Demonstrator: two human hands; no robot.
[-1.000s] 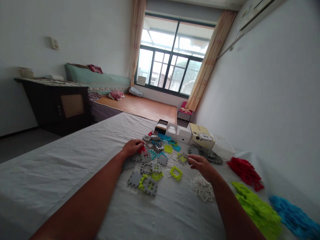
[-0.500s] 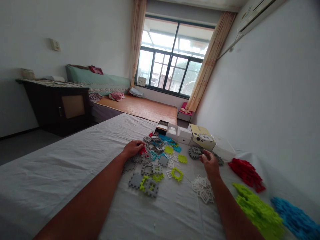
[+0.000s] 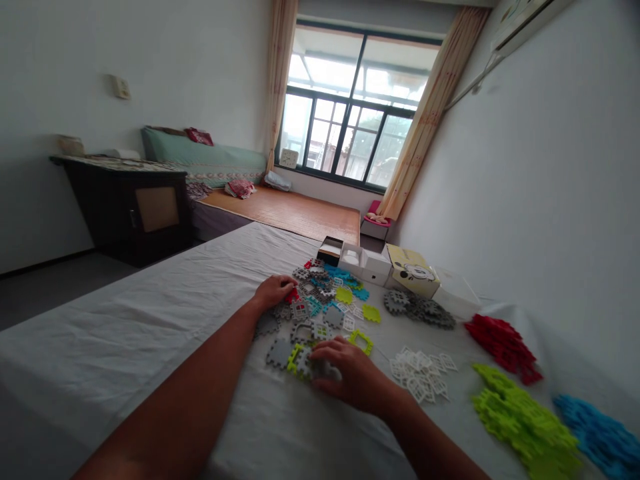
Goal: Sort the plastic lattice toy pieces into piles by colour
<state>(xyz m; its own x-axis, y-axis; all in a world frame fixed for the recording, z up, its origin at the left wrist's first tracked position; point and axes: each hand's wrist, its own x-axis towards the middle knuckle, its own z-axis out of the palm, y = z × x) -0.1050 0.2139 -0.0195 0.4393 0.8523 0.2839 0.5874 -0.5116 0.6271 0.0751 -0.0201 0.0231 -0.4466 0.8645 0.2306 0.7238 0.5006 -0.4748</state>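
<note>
A mixed heap of small interlocking plastic tiles (image 3: 325, 300) in grey, blue, green, red and white lies on a white sheet (image 3: 150, 347). My left hand (image 3: 274, 291) rests on the heap's left edge, fingers curled over a red tile (image 3: 292, 294). My right hand (image 3: 350, 377) lies near the front of the heap, fingers bent down onto a joined grey and green tile piece (image 3: 300, 360). Whether it grips that piece is hidden.
Sorted piles lie to the right: grey tiles (image 3: 420, 308), white tiles (image 3: 420, 373), red tiles (image 3: 503, 343), green tiles (image 3: 525, 420), blue tiles (image 3: 600, 437). Open boxes (image 3: 370, 263) stand behind the heap. A dark cabinet (image 3: 125, 200) and a low bed platform (image 3: 285, 210) are beyond.
My right hand has swung from the grey pile at the right back to the near left, onto the grey and green piece. My left hand has stayed on the heap.
</note>
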